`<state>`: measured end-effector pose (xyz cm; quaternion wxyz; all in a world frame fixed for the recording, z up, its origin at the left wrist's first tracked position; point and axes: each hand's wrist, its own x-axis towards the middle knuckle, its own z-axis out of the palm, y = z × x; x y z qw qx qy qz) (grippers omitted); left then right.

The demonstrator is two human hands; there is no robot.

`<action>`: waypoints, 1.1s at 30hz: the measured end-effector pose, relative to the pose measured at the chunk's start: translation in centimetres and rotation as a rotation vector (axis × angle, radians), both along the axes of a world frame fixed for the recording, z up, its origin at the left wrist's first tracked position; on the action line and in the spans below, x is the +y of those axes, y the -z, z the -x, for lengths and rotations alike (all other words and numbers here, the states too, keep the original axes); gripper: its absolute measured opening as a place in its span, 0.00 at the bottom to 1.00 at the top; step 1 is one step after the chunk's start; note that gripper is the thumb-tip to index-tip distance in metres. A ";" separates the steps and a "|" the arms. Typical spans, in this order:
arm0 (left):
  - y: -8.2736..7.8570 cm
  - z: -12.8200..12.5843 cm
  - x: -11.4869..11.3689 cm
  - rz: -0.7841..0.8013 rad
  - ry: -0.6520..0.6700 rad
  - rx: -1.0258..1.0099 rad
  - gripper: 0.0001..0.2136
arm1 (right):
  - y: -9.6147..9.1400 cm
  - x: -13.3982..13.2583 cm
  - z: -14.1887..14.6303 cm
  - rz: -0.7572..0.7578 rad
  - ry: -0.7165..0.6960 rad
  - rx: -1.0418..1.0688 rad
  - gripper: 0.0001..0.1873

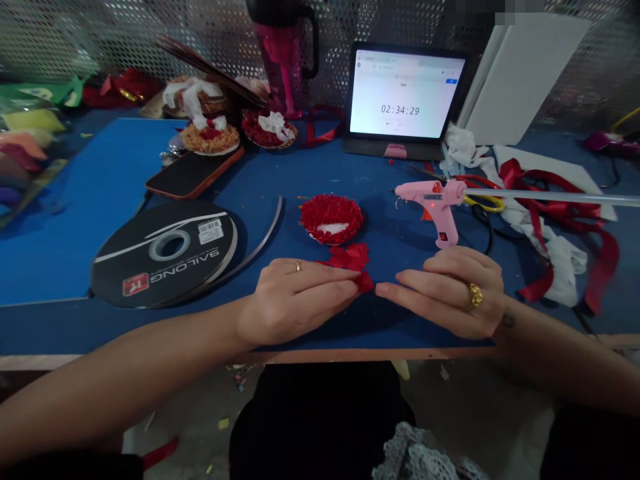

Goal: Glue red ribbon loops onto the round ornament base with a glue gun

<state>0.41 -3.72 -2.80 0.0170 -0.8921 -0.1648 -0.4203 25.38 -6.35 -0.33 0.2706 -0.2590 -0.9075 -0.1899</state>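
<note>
Near the table's front edge, my left hand (300, 300) pinches a small piece of red ribbon (366, 283) between thumb and fingers. Just right of it is my right hand (445, 290), fingers stretched toward the ribbon piece with a small gap; no object shows in its fingers. Several loose red pieces (350, 256) lie behind my left fingertips. Beyond them sits a round decoration (331, 219) covered in red ruffles, with a white patch bare at its front. A pink glue gun (440, 203) with a long clear glue stick lies behind my right hand, its small red light lit.
Left of my hands lies a black ribbon spool (165, 253) with a loose grey strip. A phone (195, 172), tan round decorations (210, 138), a pink tumbler (280, 63) and a tablet (406, 93) stand behind. Red ribbon (555, 193), white fabric and scissors (483, 202) crowd the right.
</note>
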 end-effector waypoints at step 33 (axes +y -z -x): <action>0.2 -0.6 -0.3 0.157 0.000 0.004 0.01 | 1.8 0.9 2.0 0.431 -0.083 0.393 0.03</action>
